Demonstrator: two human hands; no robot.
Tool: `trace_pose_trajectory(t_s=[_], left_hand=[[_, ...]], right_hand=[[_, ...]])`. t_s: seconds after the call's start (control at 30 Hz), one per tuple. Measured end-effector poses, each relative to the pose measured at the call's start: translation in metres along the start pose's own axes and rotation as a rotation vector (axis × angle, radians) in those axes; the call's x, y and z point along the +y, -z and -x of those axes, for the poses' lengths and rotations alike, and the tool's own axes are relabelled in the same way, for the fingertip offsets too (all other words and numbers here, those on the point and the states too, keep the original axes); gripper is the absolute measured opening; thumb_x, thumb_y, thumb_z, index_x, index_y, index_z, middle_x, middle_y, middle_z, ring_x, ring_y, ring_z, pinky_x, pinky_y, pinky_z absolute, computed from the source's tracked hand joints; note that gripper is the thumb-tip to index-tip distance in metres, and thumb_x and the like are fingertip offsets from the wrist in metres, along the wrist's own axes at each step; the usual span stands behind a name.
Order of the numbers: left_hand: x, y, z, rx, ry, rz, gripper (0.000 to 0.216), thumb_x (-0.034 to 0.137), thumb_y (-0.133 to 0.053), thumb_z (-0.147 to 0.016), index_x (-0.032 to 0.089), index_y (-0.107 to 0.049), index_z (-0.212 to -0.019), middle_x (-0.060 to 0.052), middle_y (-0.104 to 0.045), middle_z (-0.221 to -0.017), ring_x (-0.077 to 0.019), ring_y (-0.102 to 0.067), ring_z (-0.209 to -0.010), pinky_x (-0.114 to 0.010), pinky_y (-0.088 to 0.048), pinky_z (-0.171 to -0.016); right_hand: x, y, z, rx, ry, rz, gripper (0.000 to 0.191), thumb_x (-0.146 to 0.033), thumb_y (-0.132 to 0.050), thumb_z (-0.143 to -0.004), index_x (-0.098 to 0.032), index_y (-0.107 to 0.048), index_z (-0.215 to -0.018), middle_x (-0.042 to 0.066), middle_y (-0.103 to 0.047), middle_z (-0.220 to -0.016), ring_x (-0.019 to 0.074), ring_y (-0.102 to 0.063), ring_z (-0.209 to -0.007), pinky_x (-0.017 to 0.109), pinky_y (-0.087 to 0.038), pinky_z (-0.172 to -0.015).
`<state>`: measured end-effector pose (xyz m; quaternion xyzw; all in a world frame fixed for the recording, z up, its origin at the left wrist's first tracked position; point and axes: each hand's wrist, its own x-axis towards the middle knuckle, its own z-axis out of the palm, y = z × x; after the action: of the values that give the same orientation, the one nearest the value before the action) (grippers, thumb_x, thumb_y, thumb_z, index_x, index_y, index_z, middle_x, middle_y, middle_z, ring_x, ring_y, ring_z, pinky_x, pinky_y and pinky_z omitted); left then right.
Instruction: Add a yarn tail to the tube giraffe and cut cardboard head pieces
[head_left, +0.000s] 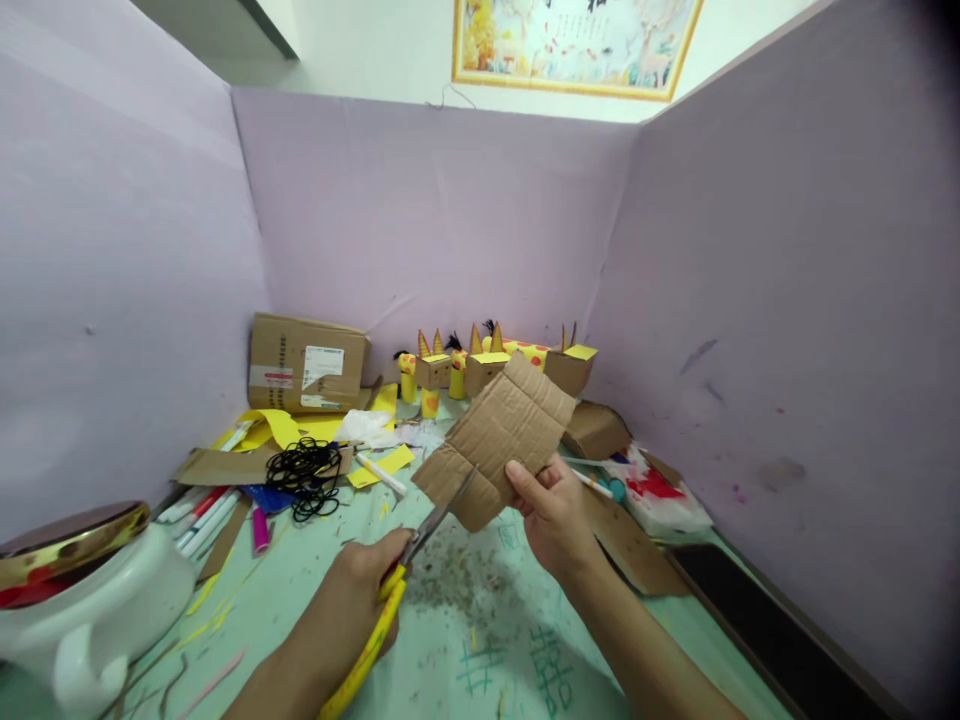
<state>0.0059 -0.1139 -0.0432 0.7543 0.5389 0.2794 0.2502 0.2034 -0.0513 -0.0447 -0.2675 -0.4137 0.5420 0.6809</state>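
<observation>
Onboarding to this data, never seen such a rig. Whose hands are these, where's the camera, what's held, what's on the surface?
There is no machine here: the hands are a person's own, bare. The single picture comes from a camera worn on that person's head, looking forward and down. The left hand holds yellow-handled scissors, with a blade across the corrugated cardboard piece that the right hand grips. Both are held up above a pale green surface. On that surface, at the left, are a tangle of black cord, a cardboard box and a white vessel; small yellow and cardboard figures stand at the back.
</observation>
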Motion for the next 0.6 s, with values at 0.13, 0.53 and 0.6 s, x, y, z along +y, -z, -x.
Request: trace_pose_trajectory(t_s=[0.13, 0.53, 0.6], left_hand=[[-0.001, 0.001, -0.001, -0.008, -0.015, -0.031, 0.010, 0.020, -0.048, -0.072, 0.021, -0.057, -0.074, 0.001, -0.059, -0.059, -0.0167, -0.057, -0.064, -0.022, -0.043, -0.061], [-0.016, -0.015, -0.001, 0.015, 0.052, -0.317, 0.017, 0.016, -0.037, -0.079, 0.021, -0.049, -0.090, -0.003, -0.065, -0.083, -0.0194, -0.059, -0.072, -0.027, -0.040, -0.063], [-0.014, -0.013, 0.000, 0.012, 0.032, -0.346, 0.022, 0.012, -0.037, -0.076, 0.021, -0.049, -0.093, -0.004, -0.065, -0.084, -0.0195, -0.059, -0.073, -0.027, -0.040, -0.064]], right_hand=[[-0.001, 0.002, -0.001, -0.022, 0.004, 0.011, 0.034, -0.032, -0.075, -0.064, -0.019, -0.058, -0.090, 0.005, -0.072, -0.087, 0.0219, -0.067, -0.077, 0.035, -0.056, -0.065], [0.016, -0.003, 0.010, -0.081, -0.025, 0.047, 0.036, -0.033, -0.074, -0.067, -0.020, -0.058, -0.095, 0.006, -0.071, -0.096, 0.0233, -0.066, -0.086, 0.036, -0.055, -0.069], [0.016, -0.004, 0.010, -0.085, -0.026, 0.042, 0.034, -0.033, -0.074, -0.067, -0.020, -0.058, -0.094, 0.006, -0.071, -0.095, 0.0232, -0.067, -0.085, 0.035, -0.055, -0.069]])
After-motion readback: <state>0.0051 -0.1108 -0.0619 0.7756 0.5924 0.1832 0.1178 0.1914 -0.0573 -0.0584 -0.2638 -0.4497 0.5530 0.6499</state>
